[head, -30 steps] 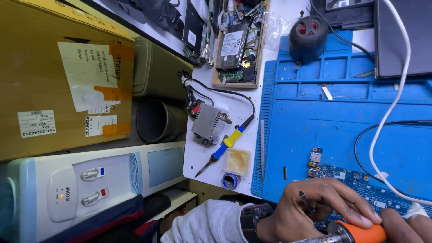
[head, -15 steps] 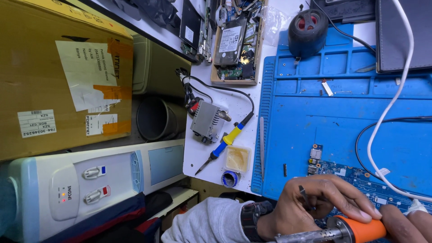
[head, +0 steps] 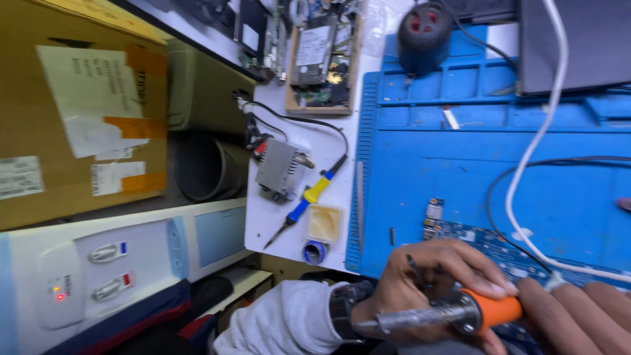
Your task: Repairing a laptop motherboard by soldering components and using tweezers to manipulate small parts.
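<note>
A white bench (head: 289, 217) stands beside a water dispenser (head: 98, 276) and a cardboard box (head: 79, 112), and a blue work mat (head: 473, 177) covers most of the bench. On the mat lies a blue circuit board (head: 480, 240), partly hidden under the hands.

The left hand (head: 427, 283) is at the lower edge of the view. Its fingers (head: 486, 279) curl over the board and seem to pinch thin dark tweezers (head: 415, 269); the tips of the tweezers are hidden. The right hand (head: 578, 315) comes in from the lower right corner, with fingers pressed together around the orange handle of a soldering iron (head: 460, 312). The metal shaft of the iron lies just below the left hand, across the wrist with the watch (head: 342, 312).

I judge the iron to be light and stiff, and the orange grip is the place to hold, because the metal part may be hot. The board looks thin and fragile, so it is better held by its edges.

A white cable (head: 536, 141) runs over the mat, and a screwdriver (head: 305, 204) lies on the bench, well apart from the hands.
</note>
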